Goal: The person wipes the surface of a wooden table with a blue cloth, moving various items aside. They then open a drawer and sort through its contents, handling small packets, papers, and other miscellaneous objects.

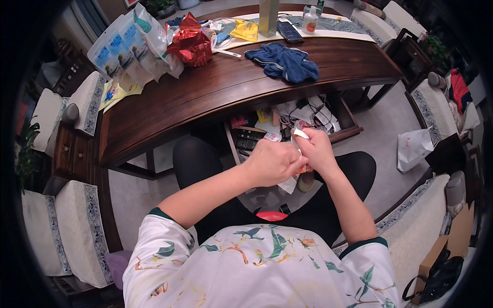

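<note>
Both hands are close together over an open wooden drawer (pixel 348 133). My left hand (pixel 274 162) is closed, its fingers pinching a plastic packet (pixel 304 168) with orange and white print that hangs partly hidden below. My right hand (pixel 317 148) grips the same packet from the other side. A small white piece (pixel 301 133) sticks out by its thumb; what it is I cannot tell. In the drawer behind my hands lie remote controls (pixel 246 144), tangled dark cables (pixel 325 115), a red packet (pixel 238 121) and a yellow packet (pixel 264 115).
On the dark wooden table (pixel 215 86) lie a crumpled blue cloth (pixel 283 61), a red foil bag (pixel 190 42), clear printed pouches (pixel 129 50), a smartphone (pixel 289 31) and a pump bottle (pixel 310 20). A white bag (pixel 414 148) stands on the floor at right. Cushioned seats (pixel 81 231) flank me.
</note>
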Action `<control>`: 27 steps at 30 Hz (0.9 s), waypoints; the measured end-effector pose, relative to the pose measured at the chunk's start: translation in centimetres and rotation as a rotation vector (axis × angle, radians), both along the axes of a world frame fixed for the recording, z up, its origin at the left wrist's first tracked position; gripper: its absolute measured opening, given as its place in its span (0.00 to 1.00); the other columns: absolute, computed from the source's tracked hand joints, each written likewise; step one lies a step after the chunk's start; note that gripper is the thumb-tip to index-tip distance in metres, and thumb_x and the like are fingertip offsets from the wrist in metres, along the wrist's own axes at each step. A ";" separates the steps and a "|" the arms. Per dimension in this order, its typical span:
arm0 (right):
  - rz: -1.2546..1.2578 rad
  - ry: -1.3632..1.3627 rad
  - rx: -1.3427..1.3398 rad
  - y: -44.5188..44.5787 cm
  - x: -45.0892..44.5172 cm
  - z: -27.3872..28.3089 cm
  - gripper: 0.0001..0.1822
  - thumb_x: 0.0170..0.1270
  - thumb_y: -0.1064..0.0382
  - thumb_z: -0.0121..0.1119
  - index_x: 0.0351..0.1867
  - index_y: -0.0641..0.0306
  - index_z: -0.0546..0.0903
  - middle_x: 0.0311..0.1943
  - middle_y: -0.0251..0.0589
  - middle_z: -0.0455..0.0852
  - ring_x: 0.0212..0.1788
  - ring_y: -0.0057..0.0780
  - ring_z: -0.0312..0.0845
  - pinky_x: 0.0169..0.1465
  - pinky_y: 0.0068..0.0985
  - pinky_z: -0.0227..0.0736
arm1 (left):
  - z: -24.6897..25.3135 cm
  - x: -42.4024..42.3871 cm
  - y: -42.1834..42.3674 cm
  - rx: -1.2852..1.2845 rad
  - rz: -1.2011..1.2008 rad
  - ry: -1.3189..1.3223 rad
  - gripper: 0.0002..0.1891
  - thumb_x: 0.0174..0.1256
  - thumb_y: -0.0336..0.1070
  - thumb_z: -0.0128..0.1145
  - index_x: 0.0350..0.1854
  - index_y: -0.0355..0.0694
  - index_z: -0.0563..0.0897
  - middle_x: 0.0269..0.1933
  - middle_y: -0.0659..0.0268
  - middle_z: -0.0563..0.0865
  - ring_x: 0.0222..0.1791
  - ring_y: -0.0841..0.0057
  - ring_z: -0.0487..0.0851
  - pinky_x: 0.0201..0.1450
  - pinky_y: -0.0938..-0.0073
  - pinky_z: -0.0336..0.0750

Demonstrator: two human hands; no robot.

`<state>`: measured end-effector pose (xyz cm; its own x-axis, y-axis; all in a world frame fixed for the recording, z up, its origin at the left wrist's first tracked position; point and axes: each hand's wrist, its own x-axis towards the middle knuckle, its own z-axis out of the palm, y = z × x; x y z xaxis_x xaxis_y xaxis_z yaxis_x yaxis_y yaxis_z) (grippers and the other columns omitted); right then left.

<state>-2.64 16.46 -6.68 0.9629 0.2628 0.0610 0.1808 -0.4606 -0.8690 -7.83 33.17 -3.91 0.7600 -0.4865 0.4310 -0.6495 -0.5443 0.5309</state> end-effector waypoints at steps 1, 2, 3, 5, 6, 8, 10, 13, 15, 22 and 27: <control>-0.030 0.013 0.034 -0.2 -0.2 -0.4 0.15 0.62 0.59 0.60 0.26 0.71 0.79 0.17 0.49 0.78 0.19 0.37 0.71 0.28 0.33 0.67 | 0.2 -0.3 -0.3 -0.033 -0.029 -0.053 0.16 0.67 0.42 0.59 0.19 0.43 0.81 0.21 0.64 0.81 0.22 0.62 0.80 0.26 0.66 0.73; -0.057 -0.048 0.094 -0.2 -0.4 -0.7 0.15 0.62 0.61 0.59 0.24 0.72 0.77 0.15 0.48 0.75 0.17 0.31 0.66 0.26 0.32 0.65 | 0.0 -0.5 -0.5 -0.032 -0.042 -0.061 0.16 0.67 0.41 0.60 0.19 0.43 0.81 0.21 0.64 0.80 0.21 0.63 0.80 0.25 0.66 0.73; -0.085 -0.062 0.102 0.0 -0.5 -0.8 0.15 0.62 0.61 0.59 0.23 0.72 0.77 0.14 0.47 0.75 0.17 0.30 0.66 0.26 0.32 0.65 | -0.2 -0.5 -0.5 -0.028 -0.055 -0.072 0.15 0.67 0.40 0.60 0.19 0.42 0.81 0.21 0.64 0.80 0.21 0.63 0.80 0.25 0.66 0.73; -0.140 -0.089 0.118 0.3 -1.0 -0.9 0.15 0.62 0.60 0.59 0.23 0.72 0.77 0.14 0.47 0.74 0.17 0.28 0.66 0.25 0.32 0.64 | -0.5 -0.7 -0.6 -0.017 -0.073 -0.108 0.15 0.66 0.40 0.61 0.19 0.42 0.81 0.21 0.64 0.80 0.21 0.64 0.80 0.24 0.66 0.73; -0.176 -0.104 0.167 0.6 -1.1 -1.0 0.16 0.63 0.60 0.58 0.22 0.72 0.76 0.13 0.47 0.73 0.17 0.25 0.65 0.25 0.32 0.63 | -0.6 -0.8 -0.5 -0.008 -0.076 -0.133 0.15 0.66 0.40 0.61 0.19 0.42 0.81 0.21 0.64 0.80 0.20 0.64 0.80 0.24 0.66 0.73; -0.222 -0.088 0.172 1.2 -1.2 -0.5 0.17 0.63 0.60 0.58 0.21 0.73 0.76 0.12 0.46 0.73 0.17 0.24 0.64 0.24 0.32 0.63 | -0.4 -1.0 -0.4 0.018 -0.063 -0.180 0.15 0.65 0.39 0.61 0.19 0.42 0.80 0.21 0.64 0.80 0.20 0.64 0.80 0.23 0.66 0.73; -0.264 -0.137 0.179 1.3 -0.5 -1.0 0.18 0.63 0.59 0.57 0.20 0.73 0.76 0.11 0.45 0.72 0.16 0.23 0.64 0.23 0.33 0.62 | 0.0 -0.9 -0.4 0.048 -0.050 -0.230 0.14 0.64 0.38 0.62 0.19 0.41 0.79 0.20 0.64 0.79 0.19 0.64 0.80 0.23 0.65 0.73; -0.265 -0.119 0.203 2.0 0.1 -1.3 0.19 0.63 0.58 0.57 0.20 0.73 0.75 0.11 0.45 0.72 0.16 0.24 0.64 0.24 0.34 0.62 | 0.4 -0.8 -0.1 0.120 -0.035 -0.294 0.13 0.62 0.38 0.63 0.20 0.41 0.79 0.20 0.64 0.79 0.19 0.63 0.80 0.22 0.65 0.74; -0.274 -0.082 0.194 2.5 0.7 -1.9 0.18 0.62 0.58 0.57 0.21 0.74 0.78 0.12 0.44 0.75 0.17 0.24 0.67 0.25 0.33 0.64 | 0.5 -0.7 0.5 0.170 -0.036 -0.327 0.12 0.60 0.37 0.63 0.20 0.40 0.79 0.21 0.64 0.80 0.20 0.64 0.81 0.23 0.65 0.75; -0.258 -0.042 0.364 2.9 0.9 -0.7 0.18 0.69 0.57 0.60 0.23 0.66 0.80 0.19 0.27 0.79 0.22 0.14 0.68 0.25 0.22 0.62 | 1.5 -1.6 1.0 0.049 0.050 -0.302 0.14 0.64 0.42 0.62 0.22 0.41 0.81 0.22 0.63 0.80 0.22 0.63 0.81 0.24 0.65 0.75; -0.230 0.045 0.753 2.5 0.3 2.1 0.19 0.71 0.53 0.60 0.25 0.65 0.79 0.23 0.28 0.80 0.23 0.13 0.70 0.27 0.19 0.64 | 1.1 -2.1 -0.2 -0.253 0.265 -0.042 0.15 0.69 0.46 0.58 0.27 0.43 0.85 0.28 0.62 0.79 0.26 0.62 0.81 0.29 0.68 0.74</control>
<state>-2.32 18.96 -4.61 0.9938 -0.0396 0.1034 0.1099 0.2328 -0.9663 -9.98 32.99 -2.85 0.8243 -0.1487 0.5463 -0.5276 -0.5516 0.6460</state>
